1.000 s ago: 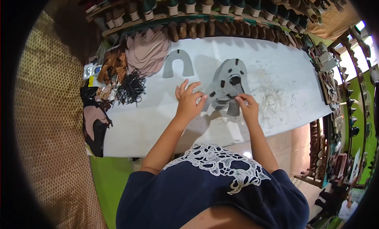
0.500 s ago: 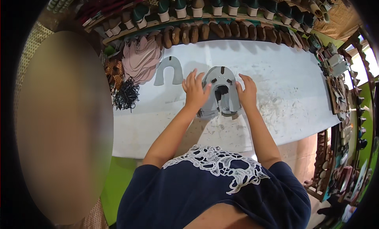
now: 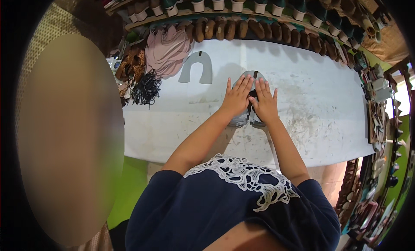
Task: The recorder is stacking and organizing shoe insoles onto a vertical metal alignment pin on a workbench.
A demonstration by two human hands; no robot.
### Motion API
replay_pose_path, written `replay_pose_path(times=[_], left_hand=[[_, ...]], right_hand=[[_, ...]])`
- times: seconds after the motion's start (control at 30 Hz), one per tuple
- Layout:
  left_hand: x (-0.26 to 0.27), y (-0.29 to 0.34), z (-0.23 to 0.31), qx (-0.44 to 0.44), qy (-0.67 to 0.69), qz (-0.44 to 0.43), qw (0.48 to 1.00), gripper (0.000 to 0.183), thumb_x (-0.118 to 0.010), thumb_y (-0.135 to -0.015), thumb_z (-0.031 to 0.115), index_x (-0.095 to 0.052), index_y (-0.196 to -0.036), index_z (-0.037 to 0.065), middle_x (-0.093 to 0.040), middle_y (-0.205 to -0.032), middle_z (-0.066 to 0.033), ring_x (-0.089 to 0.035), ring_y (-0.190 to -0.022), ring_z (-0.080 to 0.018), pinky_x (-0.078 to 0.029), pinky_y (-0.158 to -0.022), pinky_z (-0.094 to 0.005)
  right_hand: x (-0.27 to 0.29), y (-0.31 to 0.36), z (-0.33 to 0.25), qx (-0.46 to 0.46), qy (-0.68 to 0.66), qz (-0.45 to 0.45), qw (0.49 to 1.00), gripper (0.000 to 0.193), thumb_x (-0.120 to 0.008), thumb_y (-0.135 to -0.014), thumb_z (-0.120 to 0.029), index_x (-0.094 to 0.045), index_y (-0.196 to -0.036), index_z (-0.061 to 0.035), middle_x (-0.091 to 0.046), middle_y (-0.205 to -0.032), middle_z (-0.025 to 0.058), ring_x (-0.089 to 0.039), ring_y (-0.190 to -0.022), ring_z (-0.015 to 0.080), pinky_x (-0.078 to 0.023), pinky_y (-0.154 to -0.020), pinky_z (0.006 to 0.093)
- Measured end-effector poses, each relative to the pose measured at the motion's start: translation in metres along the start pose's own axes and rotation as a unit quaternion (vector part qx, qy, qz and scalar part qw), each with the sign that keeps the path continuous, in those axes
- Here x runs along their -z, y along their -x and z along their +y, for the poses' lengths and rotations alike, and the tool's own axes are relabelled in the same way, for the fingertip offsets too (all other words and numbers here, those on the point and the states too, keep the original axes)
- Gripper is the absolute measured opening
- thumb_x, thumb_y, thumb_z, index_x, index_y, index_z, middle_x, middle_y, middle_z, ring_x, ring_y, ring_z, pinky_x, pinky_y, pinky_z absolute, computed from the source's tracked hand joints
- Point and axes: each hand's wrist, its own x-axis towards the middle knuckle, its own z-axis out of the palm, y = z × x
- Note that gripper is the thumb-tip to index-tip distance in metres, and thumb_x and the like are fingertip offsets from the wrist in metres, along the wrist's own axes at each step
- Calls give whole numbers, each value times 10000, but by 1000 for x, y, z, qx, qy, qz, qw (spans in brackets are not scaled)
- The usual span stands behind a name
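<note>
At the left of a white work table, a pile of pink cut pieces lies beside a tangle of black strips. Just right of the pink pile, a single grey U-shaped piece lies flat, its curve away from the person and its open end toward them. It is ahead and to the left of both hands, apart from them, and nearer the left one.

Next comes the left hand, palm down and flat, fingers long and pointing forward and slightly right, the little finger splayed outward. It covers the left side of a stack of grey U-shaped pieces, which lies directly beneath both hands, in front of the chest. The stack's long axis runs away from the body, curve farthest, two legs nearest.

The right hand mirrors the left over the other side, fingers angled slightly left, little finger spread. Both touch the stack, so neither is nearer; neither visibly grips anything. Both forearms reach forward, converging.
</note>
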Motion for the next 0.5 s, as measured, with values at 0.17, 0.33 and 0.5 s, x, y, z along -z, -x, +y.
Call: replay_pose_path(times=[0.17,0.33,0.5], left_hand=[[8,8,-13,-5,47,0,999,654,-498,-849,247,-258,-1435,87,-276,-1486,-85,-241,-1379,-232,-90,-1081,-596],[37,45,-58,117,133,4,984,592,-483,-879,278,-311,-1413,87,-296,-1471,-117,-254,-1373,-251,-103,-1079,-585],[57,87,-135,228,-32,-27,973,413,-533,-848,251,-535,-1232,100,-397,-1399,-116,-324,-1325,-272,-137,-1070,-583]], right_hand=[[11,-2,-14,8,0,-7,1000,642,-456,-902,-474,-295,-1434,-155,-258,-1501,55,-237,-1381,270,-79,-1080,596],[20,-5,-46,-33,33,69,997,555,-545,-878,-380,-433,-1342,-96,-359,-1433,113,-268,-1350,345,-110,-1059,626],[11,-20,-100,70,9,78,995,528,-614,-829,-281,-472,-1311,-119,-450,-1347,126,-338,-1299,367,-204,-1038,609]])
